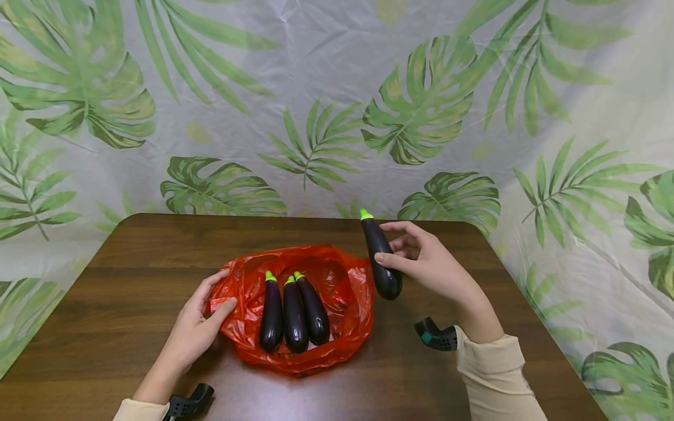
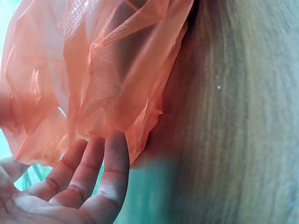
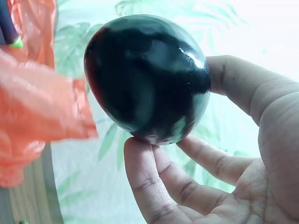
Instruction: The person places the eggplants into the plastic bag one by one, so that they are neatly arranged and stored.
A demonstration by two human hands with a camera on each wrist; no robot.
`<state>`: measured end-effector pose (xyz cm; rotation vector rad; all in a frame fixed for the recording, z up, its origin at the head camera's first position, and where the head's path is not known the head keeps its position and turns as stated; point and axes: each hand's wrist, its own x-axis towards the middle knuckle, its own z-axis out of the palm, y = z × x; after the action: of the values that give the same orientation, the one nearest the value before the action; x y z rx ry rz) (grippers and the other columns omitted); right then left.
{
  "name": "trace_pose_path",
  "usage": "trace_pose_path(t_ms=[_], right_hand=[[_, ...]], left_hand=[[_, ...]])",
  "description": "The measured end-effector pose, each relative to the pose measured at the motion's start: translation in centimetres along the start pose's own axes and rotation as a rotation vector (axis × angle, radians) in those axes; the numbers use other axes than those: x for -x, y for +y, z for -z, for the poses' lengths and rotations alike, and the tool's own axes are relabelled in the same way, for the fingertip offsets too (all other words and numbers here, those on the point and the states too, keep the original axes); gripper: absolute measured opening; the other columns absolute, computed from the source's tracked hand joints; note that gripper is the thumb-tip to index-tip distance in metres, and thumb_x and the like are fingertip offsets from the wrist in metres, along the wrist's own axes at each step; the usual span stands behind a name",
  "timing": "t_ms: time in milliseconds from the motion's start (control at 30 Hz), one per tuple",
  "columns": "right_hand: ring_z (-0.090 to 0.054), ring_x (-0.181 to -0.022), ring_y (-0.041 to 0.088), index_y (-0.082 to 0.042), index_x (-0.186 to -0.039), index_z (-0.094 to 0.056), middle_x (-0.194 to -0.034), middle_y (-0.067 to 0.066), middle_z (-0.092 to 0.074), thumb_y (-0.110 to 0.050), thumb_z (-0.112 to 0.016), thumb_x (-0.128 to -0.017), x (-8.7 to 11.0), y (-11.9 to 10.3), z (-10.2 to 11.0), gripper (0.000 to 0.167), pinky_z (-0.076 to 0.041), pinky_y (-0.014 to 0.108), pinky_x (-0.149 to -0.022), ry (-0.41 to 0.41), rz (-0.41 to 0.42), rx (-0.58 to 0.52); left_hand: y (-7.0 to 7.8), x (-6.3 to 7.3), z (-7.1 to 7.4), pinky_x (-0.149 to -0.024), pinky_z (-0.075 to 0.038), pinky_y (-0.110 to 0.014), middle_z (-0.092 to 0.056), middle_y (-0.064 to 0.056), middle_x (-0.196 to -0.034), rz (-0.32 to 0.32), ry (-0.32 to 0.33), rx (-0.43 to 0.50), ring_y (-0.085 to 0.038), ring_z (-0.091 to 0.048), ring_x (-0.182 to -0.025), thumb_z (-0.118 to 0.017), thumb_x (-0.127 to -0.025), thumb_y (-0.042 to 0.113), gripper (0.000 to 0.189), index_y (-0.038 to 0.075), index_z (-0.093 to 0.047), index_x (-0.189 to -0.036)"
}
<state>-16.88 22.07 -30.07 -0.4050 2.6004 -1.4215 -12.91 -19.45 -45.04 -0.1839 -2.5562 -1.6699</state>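
Observation:
A red plastic bag (image 1: 247,345) lies spread with its mouth facing up. Inside it, three dark eggplants (image 1: 271,316) rest side by side, their light green stem ends toward the far side. My left hand (image 1: 197,318) holds the bag's left rim, with the thumb over the edge. In the left wrist view several fingers (image 2: 117,163) press on the outside of the bag (image 2: 103,84). Just past the bag's right rim, my right hand (image 1: 429,257) grips another eggplant (image 1: 380,257) between thumb and fingers, stem end up. Its rounded end (image 3: 147,79) fills the right wrist view.
The bag stands on a dark brown wooden table (image 1: 131,280). A cloth with green leaves (image 1: 316,140) hangs behind the table and along its sides. Black wrist mounts (image 1: 437,336) sit at both sleeves, low over the table.

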Motion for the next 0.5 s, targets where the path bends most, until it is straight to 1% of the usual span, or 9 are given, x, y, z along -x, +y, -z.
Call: trace_pose_path(t_ms=[100, 200, 367, 500], right_hand=[[-0.071, -0.102, 0.025, -0.014, -0.153, -0.052, -0.12, 0.019, -0.069, -0.026, -0.076, -0.101, -0.5, -0.4, -0.8, 0.059, -0.059, 0.035, -0.086, -0.017, 0.012, -0.005], [-0.072, -0.102, 0.025, -0.015, -0.153, -0.053, -0.121, 0.018, -0.069, -0.026, -0.077, -0.1, -1.0, -0.9, -1.6, 0.058, -0.06, 0.038, -0.086, -0.033, 0.017, 0.0], [-0.07, -0.101, 0.026, -0.02, -0.152, -0.054, -0.121, 0.016, -0.069, -0.03, -0.078, -0.1, -1.6, -1.8, -2.9, 0.058, -0.058, 0.037, -0.08, -0.056, 0.009, 0.016], [-0.07, -0.101, 0.026, -0.022, -0.152, -0.054, -0.121, 0.014, -0.069, -0.031, -0.078, -0.1, -2.0, -2.4, -3.9, 0.058, -0.059, 0.04, -0.076, -0.081, 0.018, 0.008]], left_hand=[[0.0, 0.0, 0.0, -0.088, -0.055, -0.016, -0.053, -0.019, -0.161, -0.001, -0.003, 0.003, -0.032, -0.066, -0.129, -0.065, -0.108, 0.025, 0.06, 0.02, -0.042, -0.164], [0.0, 0.0, -0.1, -0.087, -0.056, -0.016, -0.052, -0.019, -0.161, -0.002, -0.005, 0.011, -0.038, -0.064, -0.13, -0.065, -0.109, 0.024, 0.06, 0.02, -0.042, -0.164], [0.1, -0.1, -0.1, -0.087, -0.056, -0.017, -0.053, -0.019, -0.161, -0.001, -0.002, 0.014, -0.037, -0.064, -0.129, -0.065, -0.109, 0.024, 0.06, 0.019, -0.042, -0.163], [0.0, 0.0, -0.1, -0.087, -0.057, -0.017, -0.054, -0.02, -0.16, -0.001, -0.002, 0.012, -0.036, -0.066, -0.128, -0.065, -0.108, 0.025, 0.06, 0.02, -0.042, -0.163]])
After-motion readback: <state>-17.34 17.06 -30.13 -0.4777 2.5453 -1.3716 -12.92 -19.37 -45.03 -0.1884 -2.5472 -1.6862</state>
